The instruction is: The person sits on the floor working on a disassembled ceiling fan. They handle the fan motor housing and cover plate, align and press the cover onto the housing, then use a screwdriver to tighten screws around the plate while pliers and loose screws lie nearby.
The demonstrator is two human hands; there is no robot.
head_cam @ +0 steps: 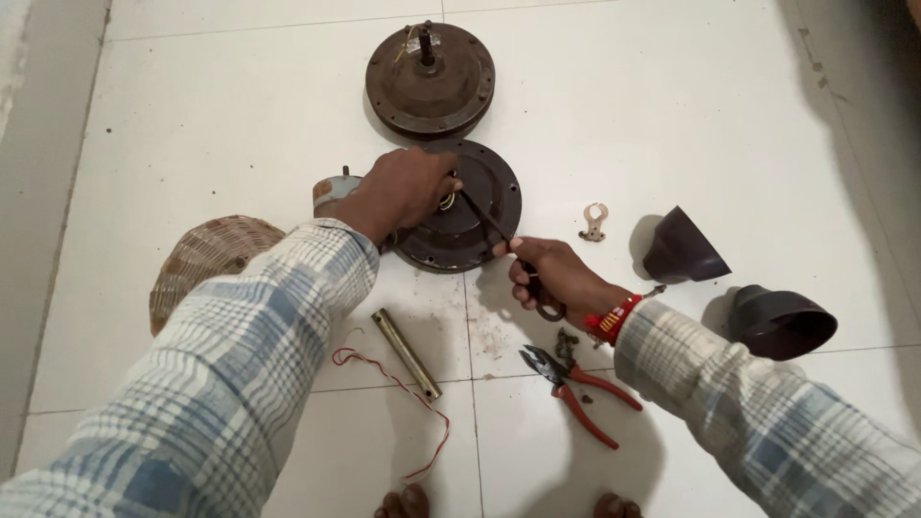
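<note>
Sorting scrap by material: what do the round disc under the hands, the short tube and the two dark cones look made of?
Round disc: likely cast metal, dull brown, rust-stained. Short tube: metal, brassy sheen. Dark cones: probably moulded plastic, smooth and semi-glossy, though painted metal is possible.

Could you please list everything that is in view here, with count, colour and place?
motor housing: one, rusty brown, top centre of the floor
motor cover plate: one, dark brown, centre, under both hands
scissors: one, dark, right hand, tip over the plate
pliers: one, red handles, floor below right hand
metal rod: one, brass, floor
wire: one, red, beside rod
dark cups: two, right side
metal clamp: one, silver
woven basket: one, tan, left
left hand: on the plate
right hand: grips scissors
</note>
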